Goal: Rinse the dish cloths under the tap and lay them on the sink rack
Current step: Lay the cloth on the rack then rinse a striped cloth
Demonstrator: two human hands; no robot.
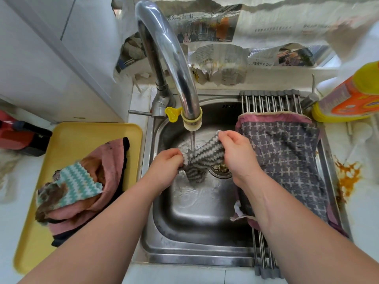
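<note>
Cloths [82, 187] heaped on tray [67, 132]; patterned cloth [287, 156] on rack [270, 103].

Domestic kitchen: stainless steel sink [162, 232], chrome tap [164, 50], roll-up sink rack [270, 102], detergent bottle [348, 97] on countertop.

Bright daylight; glare on tap [164, 48]; edges bowed, top blurred.

The sink rack [270, 103] lies mostly buried under the cross-patterned cloth [287, 156]. At three o'clock the yellow bottle [348, 99] runs off the edge, at nine a red object [18, 134] too (unidentifiable). Newspaper [221, 62] print at twelve is unreadably small.
</note>
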